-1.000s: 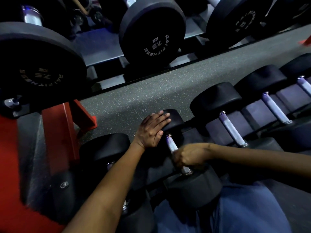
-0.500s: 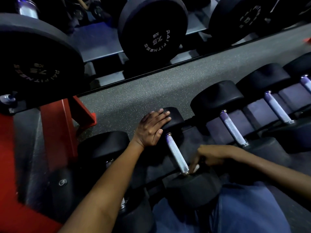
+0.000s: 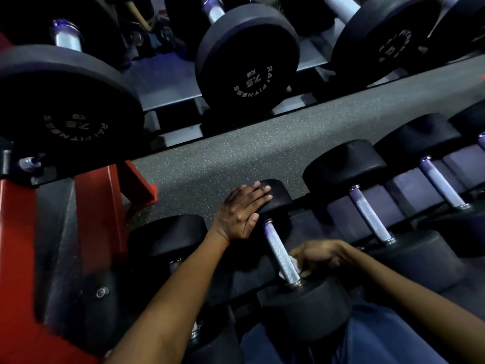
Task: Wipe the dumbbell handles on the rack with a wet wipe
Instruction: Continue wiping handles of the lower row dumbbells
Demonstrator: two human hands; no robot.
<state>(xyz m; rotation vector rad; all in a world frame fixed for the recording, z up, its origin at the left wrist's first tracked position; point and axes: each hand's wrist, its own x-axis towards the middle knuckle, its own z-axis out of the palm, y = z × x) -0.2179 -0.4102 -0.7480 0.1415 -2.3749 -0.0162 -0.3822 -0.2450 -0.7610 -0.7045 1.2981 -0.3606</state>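
Dumbbell handle (image 3: 281, 253), knurled metal, lies in the lower rack (image 3: 309, 203) between its two black heads, with more dumbbells cradled in a row to the right. My left hand (image 3: 242, 210) rests flat, fingers straight, on the far head (image 3: 278, 194). My right hand (image 3: 319, 254) curls round a white wet wipe (image 3: 293, 261), pressing it to the handle's near end. The handle's long axis runs from the far head down toward me, slanting slightly right.

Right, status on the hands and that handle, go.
Left hand flat on black rubber dumbbell head. Right hand pinching white wet wipe against knurled steel handle, low end. Nothing in the way.
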